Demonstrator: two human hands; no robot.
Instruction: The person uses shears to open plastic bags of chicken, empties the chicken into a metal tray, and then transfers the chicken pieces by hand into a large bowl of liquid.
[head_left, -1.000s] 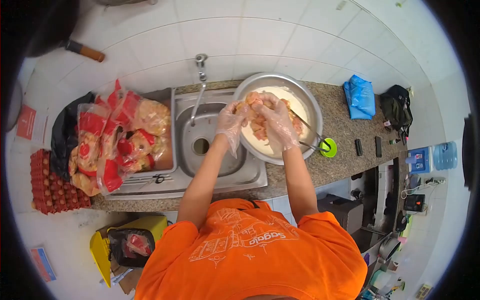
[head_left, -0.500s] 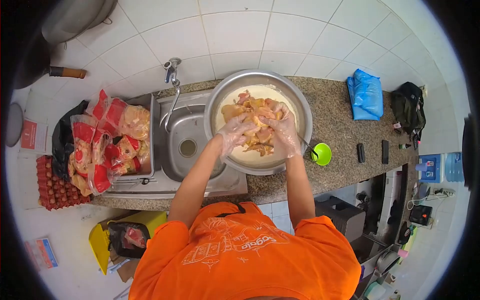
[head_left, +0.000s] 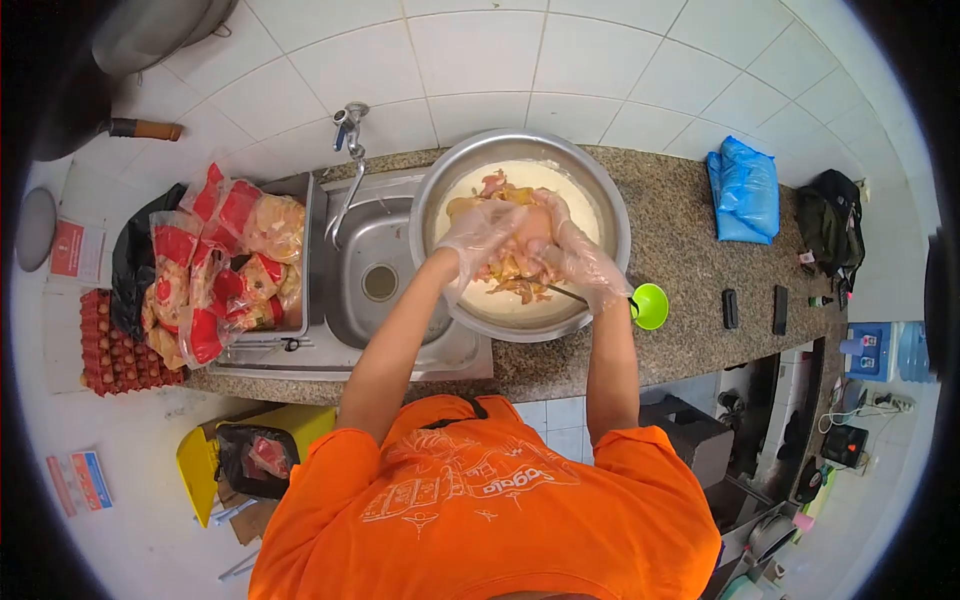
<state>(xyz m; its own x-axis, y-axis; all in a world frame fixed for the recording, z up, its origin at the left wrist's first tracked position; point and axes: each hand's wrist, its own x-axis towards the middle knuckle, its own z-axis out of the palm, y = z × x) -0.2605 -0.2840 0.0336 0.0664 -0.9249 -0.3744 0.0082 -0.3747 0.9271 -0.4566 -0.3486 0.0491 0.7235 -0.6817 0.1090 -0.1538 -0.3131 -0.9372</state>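
Note:
A large metal bowl holds pale creamy batter with a heap of raw chicken pieces in the middle. Both hands wear clear plastic gloves and are inside the bowl. My left hand closes on the raw chicken from the left, and my right hand grips it from the right. Between them a smooth pink chicken piece shows. The fingertips are partly hidden by the meat. A thin metal utensil lies near my right wrist, by a lime-green cup.
Left of the bowl is a steel sink with a tap. Beyond it, a grey tub holds red-and-clear bags of chicken. Egg trays stand far left. A blue plastic package and black bag lie right.
My hands have shifted within the chicken heap; the left has turned over, and a smooth pink piece now shows between them. The utensil is more visible by my right wrist. The view has shifted slightly.

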